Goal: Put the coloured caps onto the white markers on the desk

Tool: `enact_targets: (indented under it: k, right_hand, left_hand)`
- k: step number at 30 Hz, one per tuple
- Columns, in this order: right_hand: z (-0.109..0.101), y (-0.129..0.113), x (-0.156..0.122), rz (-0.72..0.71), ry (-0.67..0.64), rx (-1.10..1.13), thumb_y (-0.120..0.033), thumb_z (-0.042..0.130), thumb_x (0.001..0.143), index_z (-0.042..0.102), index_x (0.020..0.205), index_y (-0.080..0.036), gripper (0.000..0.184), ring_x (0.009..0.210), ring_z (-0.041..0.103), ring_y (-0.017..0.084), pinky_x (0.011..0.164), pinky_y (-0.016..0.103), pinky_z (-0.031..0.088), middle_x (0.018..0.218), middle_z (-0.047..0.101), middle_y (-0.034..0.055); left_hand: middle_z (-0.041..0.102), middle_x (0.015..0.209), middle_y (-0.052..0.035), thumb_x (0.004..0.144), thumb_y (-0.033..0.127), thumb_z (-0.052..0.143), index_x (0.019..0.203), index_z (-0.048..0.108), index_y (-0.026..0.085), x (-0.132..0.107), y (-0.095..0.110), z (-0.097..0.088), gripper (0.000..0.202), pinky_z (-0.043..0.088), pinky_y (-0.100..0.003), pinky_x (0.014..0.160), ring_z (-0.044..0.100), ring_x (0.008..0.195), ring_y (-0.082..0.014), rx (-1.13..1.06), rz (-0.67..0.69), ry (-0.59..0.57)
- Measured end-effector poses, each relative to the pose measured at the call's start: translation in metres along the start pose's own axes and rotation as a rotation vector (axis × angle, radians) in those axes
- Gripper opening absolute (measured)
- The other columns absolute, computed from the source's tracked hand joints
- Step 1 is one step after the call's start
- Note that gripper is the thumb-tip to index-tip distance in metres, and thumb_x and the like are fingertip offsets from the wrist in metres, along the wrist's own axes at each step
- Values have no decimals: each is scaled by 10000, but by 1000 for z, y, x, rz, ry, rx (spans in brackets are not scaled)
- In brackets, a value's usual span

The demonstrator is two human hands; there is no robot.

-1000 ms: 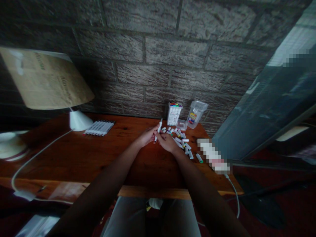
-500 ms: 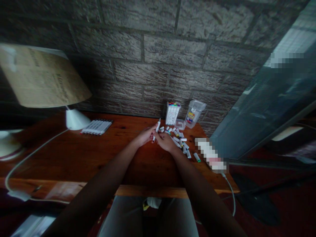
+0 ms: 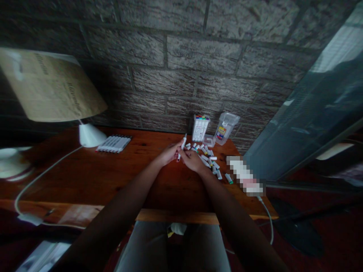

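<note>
A white marker (image 3: 183,142) stands tilted between my two hands, its narrow greyish tip pointing up and its dark end down. My left hand (image 3: 170,153) is closed around it from the left. My right hand (image 3: 192,160) is closed on its lower part, with the thumb side against the barrel. Just right of my hands lies a loose scatter of white marker caps (image 3: 213,158), some with coloured ends. Behind them stands a clear case full of white markers (image 3: 200,129), their coloured ends facing up.
A row of white markers (image 3: 115,144) lies at the left, near a lamp (image 3: 92,136) with a papery shade. An empty clear case (image 3: 223,129) and a clear lid (image 3: 209,141) stand by the brick wall. A blurred-out power strip (image 3: 245,176) with a cable lies at the wooden table's (image 3: 136,177) right edge.
Both hands keep hold of the marker in nearly the same pose. The whole view has shifted slightly, so things appear a little further right and higher.
</note>
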State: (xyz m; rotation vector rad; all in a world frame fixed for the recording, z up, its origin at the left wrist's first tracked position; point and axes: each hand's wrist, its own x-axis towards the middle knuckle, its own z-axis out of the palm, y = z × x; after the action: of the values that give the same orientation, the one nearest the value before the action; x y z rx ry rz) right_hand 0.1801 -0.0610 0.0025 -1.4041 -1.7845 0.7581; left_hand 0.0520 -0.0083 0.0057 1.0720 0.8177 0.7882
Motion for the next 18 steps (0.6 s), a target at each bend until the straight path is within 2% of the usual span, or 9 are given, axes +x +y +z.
enact_targets:
  k: [5, 11, 18]
  right_hand:
    - [-1, -3, -1, 17, 2, 15, -754, 375, 890, 533, 489, -181, 718, 546, 528, 107, 605, 235, 391, 536, 582, 15]
    - [0, -1, 0, -2, 11, -11, -719, 366, 918, 582, 512, -173, 714, 566, 548, 112, 627, 233, 405, 526, 583, 15]
    - [-1, -3, -1, -19, 5, -16, -760, 351, 895, 500, 456, -190, 734, 538, 530, 110, 629, 238, 416, 493, 561, 15]
  left_hand:
    - [522, 480, 18, 882, 567, 602, 732, 647, 127, -2, 4, 3, 467, 347, -221, 365, 468, 380, -94, 4, -28, 5]
    - [524, 494, 21, 809, 629, 662, 731, 646, 128, 0, 0, 0, 507, 349, -214, 372, 478, 392, -91, -3, -4, 5]
    - [545, 506, 15, 831, 614, 643, 738, 645, 136, -2, 1, 1, 487, 345, -214, 371, 487, 391, -92, -5, 0, -6]
